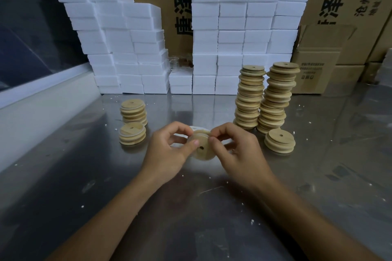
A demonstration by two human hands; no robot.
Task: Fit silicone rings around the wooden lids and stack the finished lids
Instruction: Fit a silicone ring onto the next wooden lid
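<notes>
Both hands hold one round wooden lid (202,150) with a small centre hole, tilted up above the metal table (84,176). My left hand (169,150) grips its left edge, thumb on the face. My right hand (235,148) pinches its upper right edge. A pale silicone ring (198,128) shows behind the lid's top; how far it sits on the lid is hidden. On the left stand a short stack of ringed lids (133,111) and a smaller pile (132,133). On the right rise two tall stacks of bare lids (250,97) (277,95), with a short pile (280,141) in front.
White foam blocks (131,48) (244,27) are piled in walls along the back of the table. Cardboard boxes (318,65) stand behind and to the right. Small white crumbs lie scattered on the metal surface. A white ledge (42,99) borders the left side.
</notes>
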